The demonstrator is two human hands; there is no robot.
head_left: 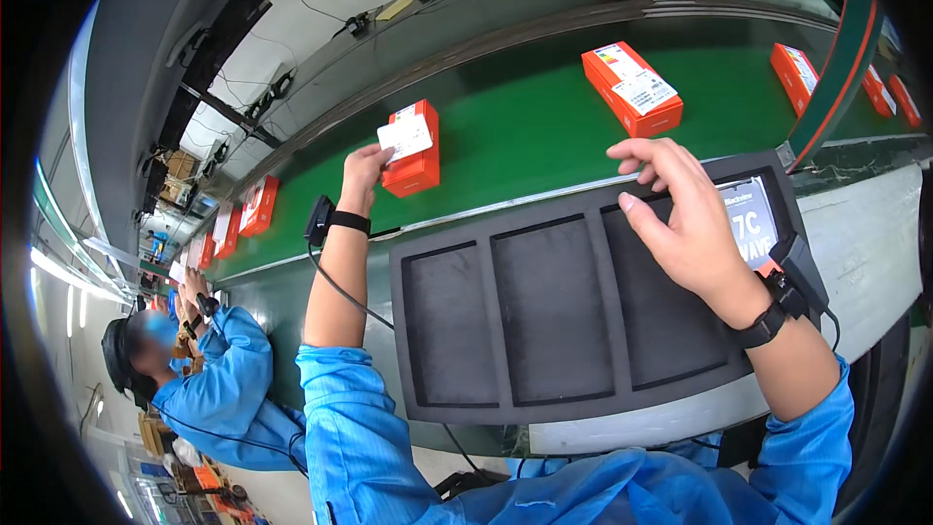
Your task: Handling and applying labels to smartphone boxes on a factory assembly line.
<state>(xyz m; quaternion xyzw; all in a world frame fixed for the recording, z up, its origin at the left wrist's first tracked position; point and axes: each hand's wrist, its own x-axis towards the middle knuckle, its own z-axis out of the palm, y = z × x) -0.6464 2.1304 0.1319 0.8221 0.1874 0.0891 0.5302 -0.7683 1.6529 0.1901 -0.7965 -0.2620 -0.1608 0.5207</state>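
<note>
My left hand (362, 173) is closed in a pinch on the near edge of a white card (408, 137). The card lies over the top of an orange box (416, 175) on the green conveyor belt (515, 126); whether it touches the box, I cannot tell. Over the right part of a black tray (496, 316) with several recessed compartments hovers my right hand (685, 219), its fingers apart and nothing in them. Just beyond that hand, a printed sheet (746, 209) shows in the tray's rightmost compartment, partly hidden by my wrist.
Another orange box (634, 89) with white labels sits farther right on the belt. More orange boxes (795, 78) stand at the far right and others (259, 206) at the left. A green post (844, 68) rises at right. A co-worker in blue (224, 360) works at left.
</note>
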